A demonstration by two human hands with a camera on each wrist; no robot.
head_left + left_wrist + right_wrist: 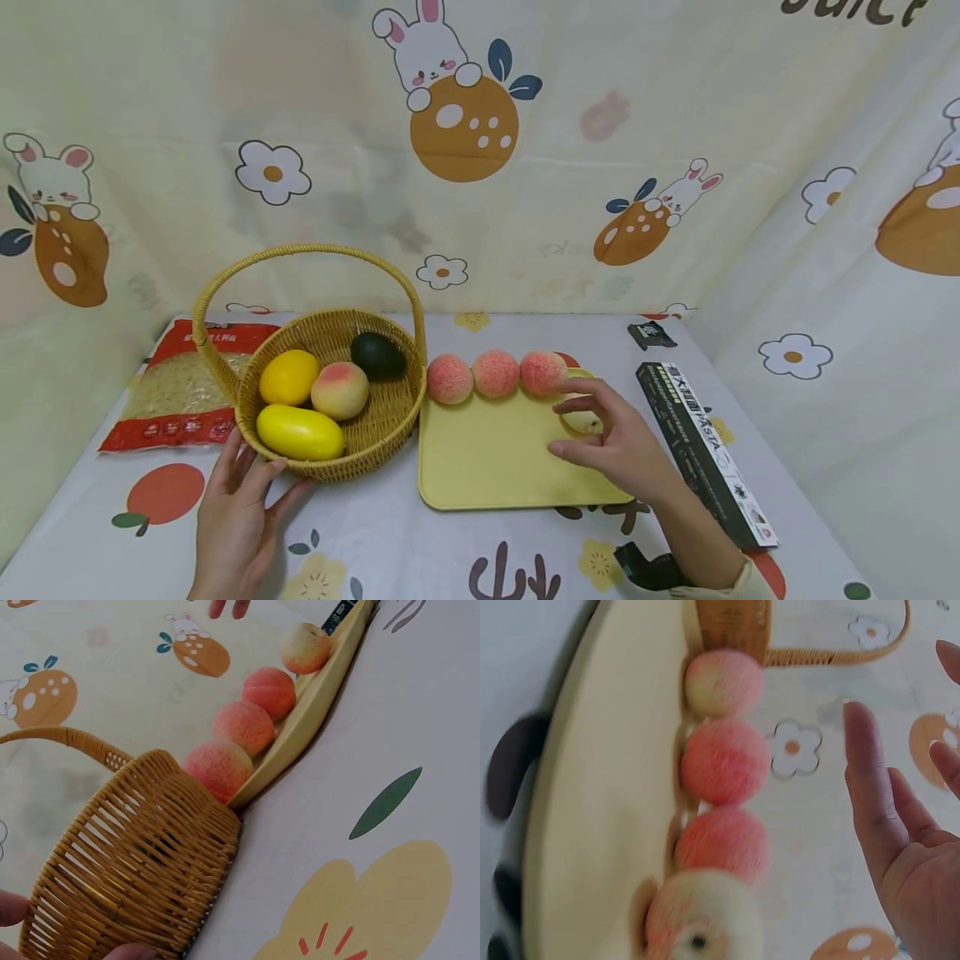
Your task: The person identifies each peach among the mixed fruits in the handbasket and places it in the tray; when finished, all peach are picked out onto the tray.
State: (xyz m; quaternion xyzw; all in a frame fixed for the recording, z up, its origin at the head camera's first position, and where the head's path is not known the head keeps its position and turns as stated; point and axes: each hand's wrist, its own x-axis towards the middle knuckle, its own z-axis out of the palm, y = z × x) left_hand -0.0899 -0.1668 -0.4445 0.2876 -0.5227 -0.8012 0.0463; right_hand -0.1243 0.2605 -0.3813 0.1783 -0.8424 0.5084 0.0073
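Note:
A wicker basket (382, 450) holds a yellow lemon (289, 377), a long yellow fruit (300, 432), a peach (340, 390) and a dark green avocado (378, 356). My left hand (236, 521) touches the basket's lower left side with spread fingers. Beside the basket lies a yellow tray (487, 467). Along its back edge sit three pink peaches (496, 373). A paler peach (705, 915) rests at the tray's right, partly hidden by my right hand (618, 437) in the head view. That hand hovers over it, thumb and fingers apart, holding nothing.
Behind the basket at left lies a red-edged pasta bag (168, 392). A long black pasta box (697, 450) lies right of the tray, with a small black packet (651, 335) beyond it. A patterned curtain (315, 217) hangs behind the table.

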